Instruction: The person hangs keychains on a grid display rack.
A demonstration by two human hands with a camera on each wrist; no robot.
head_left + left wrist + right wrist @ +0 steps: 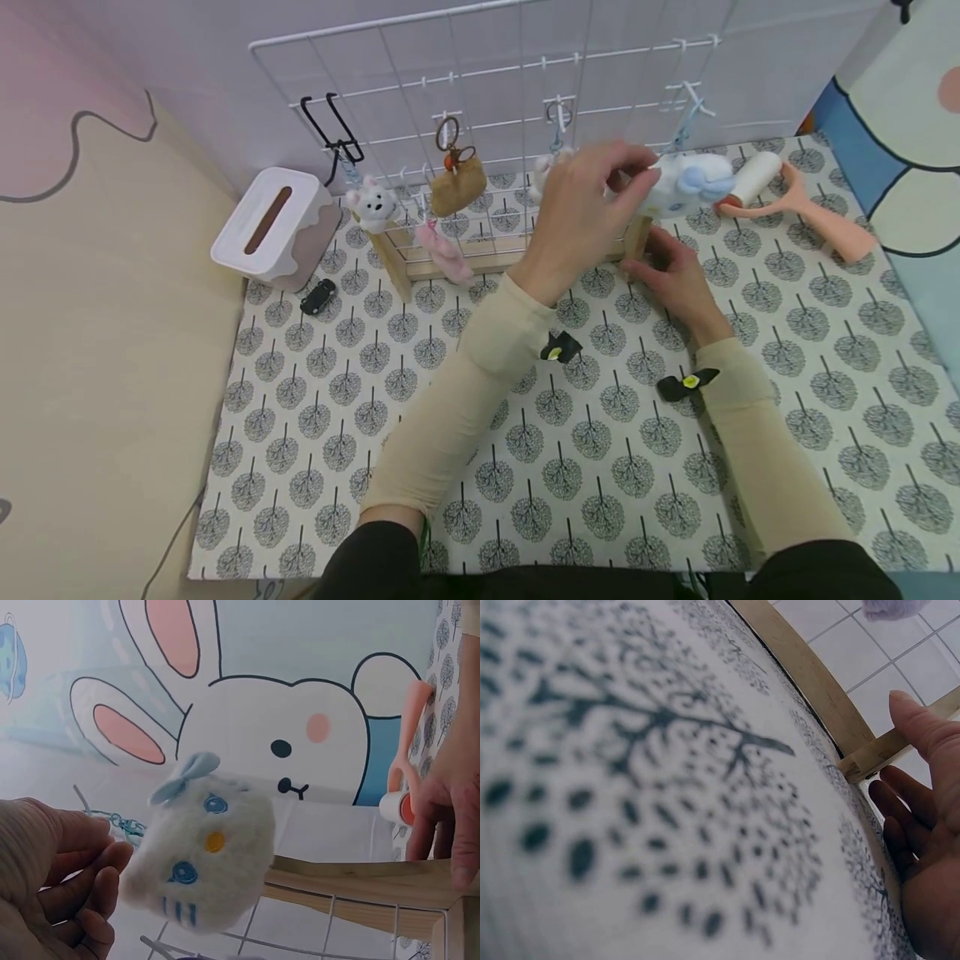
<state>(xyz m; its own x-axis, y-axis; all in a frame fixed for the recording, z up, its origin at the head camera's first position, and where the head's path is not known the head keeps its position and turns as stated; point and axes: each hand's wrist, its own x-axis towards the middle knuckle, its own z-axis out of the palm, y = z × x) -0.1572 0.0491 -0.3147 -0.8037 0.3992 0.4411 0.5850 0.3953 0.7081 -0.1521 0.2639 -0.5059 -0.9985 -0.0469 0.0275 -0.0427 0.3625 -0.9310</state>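
Note:
My left hand [585, 204] is raised in front of the white wire grid rack [480, 79]. Its fingers are loosely curled and hold nothing. Close beside them, a white plush keychain [214, 855] with blue eyes, a yellow nose and a light-blue bow hangs by a blue chain [124, 823] from a white hook [690, 93]. Lower down, my right hand [671, 279] grips the right end of the rack's wooden base [637, 237]. In the right wrist view the thumb [922, 727] lies over the wood, with the other fingers beneath it.
Along the rack hang a small white bear [372, 204], a brown plush pouch [457, 187] and a pink plush [444, 250]. A black hook [337, 142], tissue box [273, 212] and toy car [318, 296] are at left. A lint roller [813, 204] lies right.

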